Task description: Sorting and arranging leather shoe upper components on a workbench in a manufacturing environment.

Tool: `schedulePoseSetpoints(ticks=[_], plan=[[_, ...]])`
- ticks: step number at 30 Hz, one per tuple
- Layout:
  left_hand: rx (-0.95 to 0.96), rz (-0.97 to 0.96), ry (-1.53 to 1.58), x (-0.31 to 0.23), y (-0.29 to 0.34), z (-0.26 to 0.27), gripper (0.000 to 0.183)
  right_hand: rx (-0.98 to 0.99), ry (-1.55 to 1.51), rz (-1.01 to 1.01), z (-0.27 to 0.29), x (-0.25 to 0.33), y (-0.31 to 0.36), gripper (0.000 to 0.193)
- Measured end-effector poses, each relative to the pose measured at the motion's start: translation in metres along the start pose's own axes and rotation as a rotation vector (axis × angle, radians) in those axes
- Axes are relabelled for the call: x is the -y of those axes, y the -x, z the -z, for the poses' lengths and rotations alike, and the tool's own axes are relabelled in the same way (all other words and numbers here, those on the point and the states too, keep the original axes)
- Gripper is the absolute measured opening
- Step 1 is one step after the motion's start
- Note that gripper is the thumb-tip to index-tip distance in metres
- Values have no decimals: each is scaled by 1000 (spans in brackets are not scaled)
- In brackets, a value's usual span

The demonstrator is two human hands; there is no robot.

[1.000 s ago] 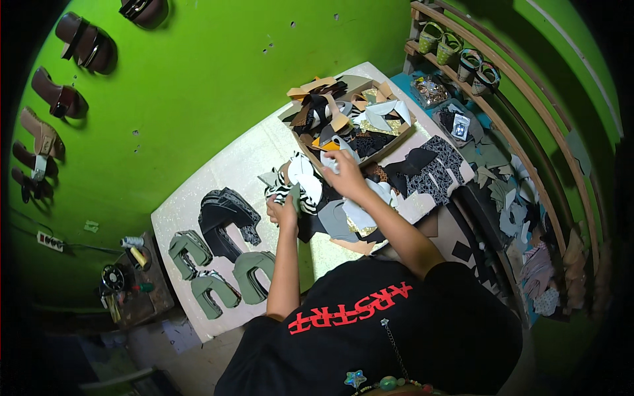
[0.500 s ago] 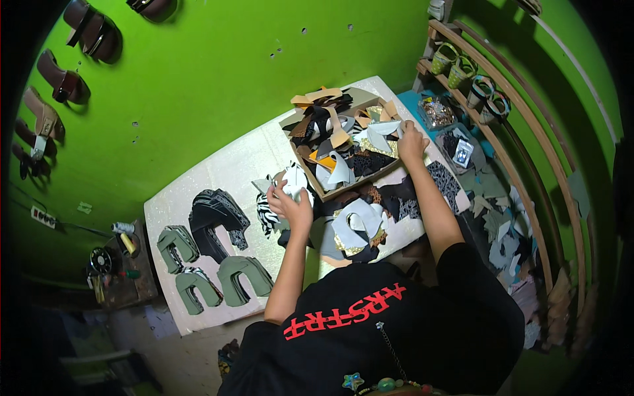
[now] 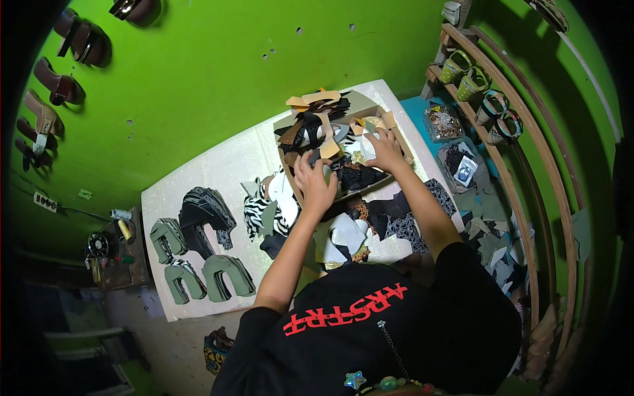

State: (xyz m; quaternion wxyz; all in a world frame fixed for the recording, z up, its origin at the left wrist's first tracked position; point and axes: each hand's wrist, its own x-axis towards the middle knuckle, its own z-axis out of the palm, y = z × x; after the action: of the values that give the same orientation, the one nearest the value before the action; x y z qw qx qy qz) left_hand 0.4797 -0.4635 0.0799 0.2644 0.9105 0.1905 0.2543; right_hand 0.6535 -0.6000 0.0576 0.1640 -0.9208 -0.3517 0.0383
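Observation:
A shallow cardboard box (image 3: 362, 191) on the table is heaped with cut material scraps in black, tan, white, gold and orange. My left hand (image 3: 316, 183) reaches over the box's near left edge, fingers apart and bent down among dark and grey scraps. Inside the right part of the box, my right hand (image 3: 386, 152) has its thumb and fingers around a white scrap (image 3: 362, 146); its fingertips are partly hidden. Left of the box lie zebra-striped pieces (image 3: 259, 212) with white and grey-green ones. White pieces (image 3: 345, 236) with gold and leopard-print bits lie in front of it.
Stacks of green curved cut pieces (image 3: 228, 277) and black patterned ones (image 3: 206, 212) stand on the table's left (image 3: 173, 188). A wooden rack (image 3: 505, 158) with small sandals is on the right, above tubs and scraps. Sandals (image 3: 56, 84) hang on the green wall.
My left hand has moved right and up, from the zebra-striped pieces into the box. The right hand has moved left from the box's right rim to the scraps inside.

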Motion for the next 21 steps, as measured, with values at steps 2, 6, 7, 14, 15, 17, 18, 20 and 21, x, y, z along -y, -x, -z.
schedulePoseSetpoints(ticks=[2,6,7,14,15,17,18,20,21], plan=[[30,-18,8,3,-10,-9,29,106,-25,26,-1,-8,-6,66],[131,-117,1,6,-27,-20,29,-17,-339,168,10,-25,-19,36],[163,-128,-15,6,-30,-23,30,20,-392,-6,21,-21,-17,30],[186,-146,-14,-9,-38,-31,32,-290,-957,17,14,-50,-22,22],[152,-124,10,-7,-39,-30,33,-220,-1002,-16,22,-36,-18,22],[145,-101,91,-13,-43,-28,35,-130,-1088,-67,22,-22,-12,22],[132,-77,168,-14,-44,-28,38,-39,-1173,-113,21,-19,-11,23],[74,-64,168,-15,-46,-31,43,7,-1239,-62,10,-9,-7,21],[132,70,377,-17,-48,-31,45,67,-1297,-65,7,-5,-4,20]])
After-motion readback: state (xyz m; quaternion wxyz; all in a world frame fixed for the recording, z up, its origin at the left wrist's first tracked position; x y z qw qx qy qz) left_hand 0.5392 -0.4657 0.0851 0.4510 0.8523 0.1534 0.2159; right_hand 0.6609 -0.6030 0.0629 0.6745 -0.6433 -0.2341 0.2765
